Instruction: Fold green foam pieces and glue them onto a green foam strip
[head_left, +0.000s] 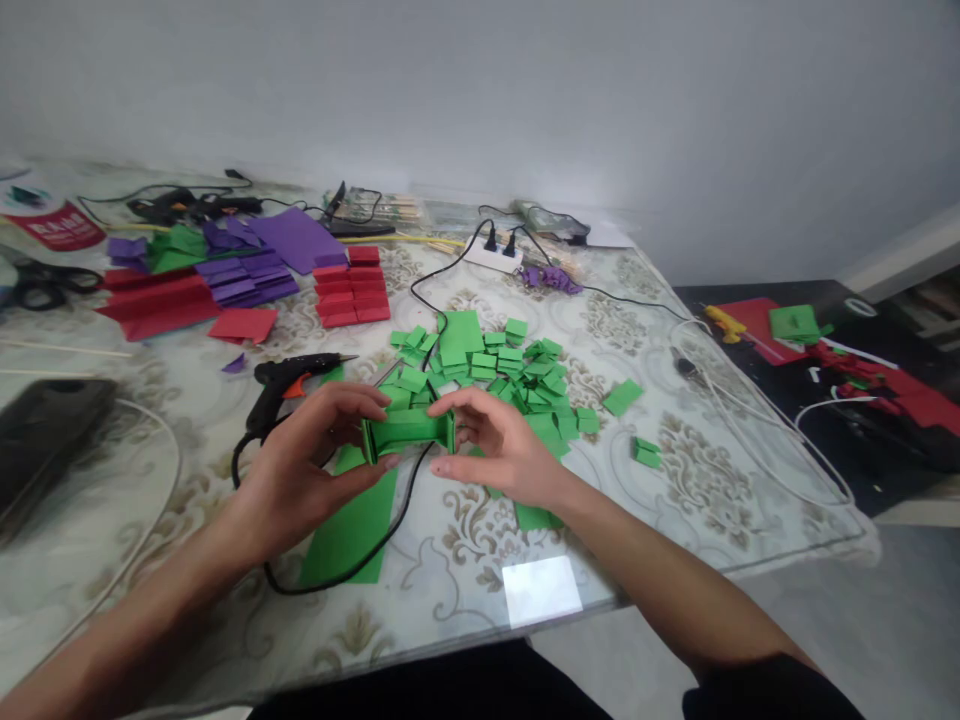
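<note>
A folded green paper strip [409, 432], pleated like an accordion, is stretched between both of my hands just above the table. My left hand [315, 450] pinches its left end with fingers curled round it. My right hand [499, 445] grips its right end the same way. Behind the strip lies a heap of small folded green paper pieces [491, 370]. A flat green paper sheet [352, 530] lies under my left wrist. A black glue gun [289, 385] with an orange trigger rests just left of my left hand, its cord looping under my arms.
Red folded papers [352, 285], purple papers [247, 275] and a red pleated strip [154, 300] lie at the back left. A white power strip [495, 255] with plugs sits at the back. Scissors [37, 285] are far left. The glass table's edge [750, 565] runs along the right; more craft items lie on the floor.
</note>
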